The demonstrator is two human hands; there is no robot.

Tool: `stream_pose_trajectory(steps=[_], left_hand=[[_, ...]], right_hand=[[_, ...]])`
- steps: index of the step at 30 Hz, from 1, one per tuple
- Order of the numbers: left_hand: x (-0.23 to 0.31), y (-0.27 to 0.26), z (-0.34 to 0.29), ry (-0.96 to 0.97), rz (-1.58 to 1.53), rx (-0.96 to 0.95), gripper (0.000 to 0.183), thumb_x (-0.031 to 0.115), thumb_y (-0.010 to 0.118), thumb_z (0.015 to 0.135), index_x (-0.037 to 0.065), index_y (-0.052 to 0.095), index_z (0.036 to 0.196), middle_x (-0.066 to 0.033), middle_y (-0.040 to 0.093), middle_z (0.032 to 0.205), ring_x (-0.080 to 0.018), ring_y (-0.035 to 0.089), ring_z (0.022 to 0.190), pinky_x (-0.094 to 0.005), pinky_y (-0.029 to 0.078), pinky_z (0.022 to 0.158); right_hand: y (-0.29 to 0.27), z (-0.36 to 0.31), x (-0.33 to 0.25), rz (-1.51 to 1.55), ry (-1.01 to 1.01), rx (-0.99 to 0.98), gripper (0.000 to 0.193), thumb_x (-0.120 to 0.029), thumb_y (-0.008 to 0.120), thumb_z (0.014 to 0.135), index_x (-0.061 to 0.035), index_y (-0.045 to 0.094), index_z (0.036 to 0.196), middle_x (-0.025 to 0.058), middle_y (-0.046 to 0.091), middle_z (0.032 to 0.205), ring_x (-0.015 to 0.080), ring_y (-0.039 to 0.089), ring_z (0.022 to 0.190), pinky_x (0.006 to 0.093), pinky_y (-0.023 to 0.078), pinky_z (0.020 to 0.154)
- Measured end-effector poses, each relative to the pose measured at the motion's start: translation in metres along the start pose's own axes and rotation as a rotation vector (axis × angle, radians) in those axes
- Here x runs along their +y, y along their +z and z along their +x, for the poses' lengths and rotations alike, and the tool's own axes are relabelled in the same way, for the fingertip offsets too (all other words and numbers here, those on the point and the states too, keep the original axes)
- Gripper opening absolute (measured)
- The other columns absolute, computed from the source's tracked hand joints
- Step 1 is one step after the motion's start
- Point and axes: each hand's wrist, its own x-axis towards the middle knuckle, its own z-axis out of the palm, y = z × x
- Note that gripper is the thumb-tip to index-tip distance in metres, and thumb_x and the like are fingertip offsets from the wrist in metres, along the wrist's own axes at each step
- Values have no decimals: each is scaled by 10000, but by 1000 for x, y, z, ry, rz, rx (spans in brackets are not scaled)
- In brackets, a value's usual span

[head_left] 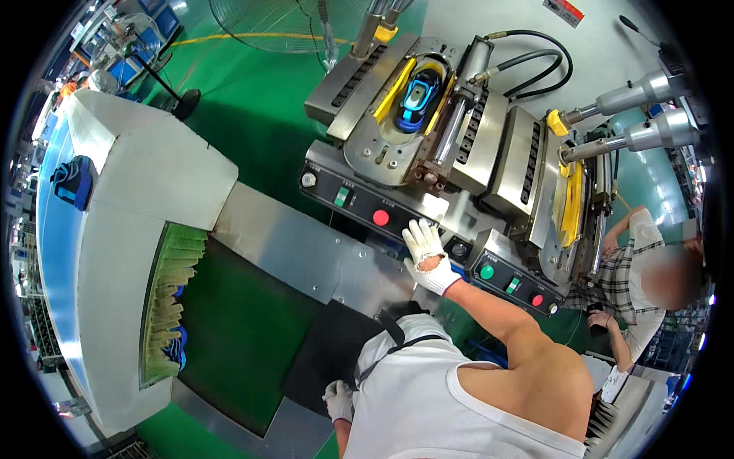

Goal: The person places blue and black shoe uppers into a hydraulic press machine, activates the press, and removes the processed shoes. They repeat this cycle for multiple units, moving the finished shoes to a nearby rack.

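My right hand [426,255], in a white knitted glove, reaches over the press's control panel [355,200]. Its fingers are stretched out, just right of a red push button [381,218], and hold nothing; whether they touch the panel I cannot tell. Low in the view, my left hand [338,400], gloved too, is beside the black apron [329,356] with fingers loosely bent and nothing visible in them. A black and blue shoe [417,103] sits in the press's left station, between yellow pads. The right station [562,206] also has yellow pads; its inside is partly hidden.
On my left a conveyor with a dark green belt [237,329] enters a white machine housing [164,145] through a bristle curtain [170,298], where blue shoes partly show. Another shoe [73,182] lies beyond. A floor fan [275,23] stands behind; a seated person [634,283] is at right.
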Motion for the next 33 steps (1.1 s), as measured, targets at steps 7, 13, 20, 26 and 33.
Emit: stream_pose_trajectory(steps=[7,13,20,26,33], left_hand=[[-123,32,106,326,1,55,348,364,542,1075,92,682,1240,-146,679,1056,-265,620,986,-388,505,890],[-121,52,156,291,18,124,472,508,607,1026,100,711,1240,-126,734,1097,-267,659,1058,-396,513,960],[-74,19,98,591,337,-28,311,300,523,1075,71,666,1229,-136,659,994,-293,605,966,-455,504,821],[-147,27,128,254,-131,18,398,383,644,1043,37,664,1238,-66,634,844,-139,574,726,-346,525,661],[-115,11,121,193,-38,37,422,403,640,1043,42,657,1259,-87,658,919,-160,608,811,-378,546,730]], right_hand=[[-37,6,-28,-125,-116,-53,563,-193,627,875,30,552,1387,281,504,1465,471,483,1374,575,375,1162],[9,-5,9,-210,-195,162,484,-121,576,859,-9,576,1330,220,522,1402,422,521,1289,565,416,1102],[-79,-4,-21,82,-260,90,665,-148,695,875,36,483,1478,302,431,1572,497,388,1485,506,343,1242],[-396,146,-81,-275,-620,948,746,-51,718,810,6,493,1518,279,485,1556,453,406,1508,550,332,1251],[-618,235,-118,-968,-275,1243,795,-391,575,954,43,379,1590,248,318,1684,432,250,1579,487,156,1315]])
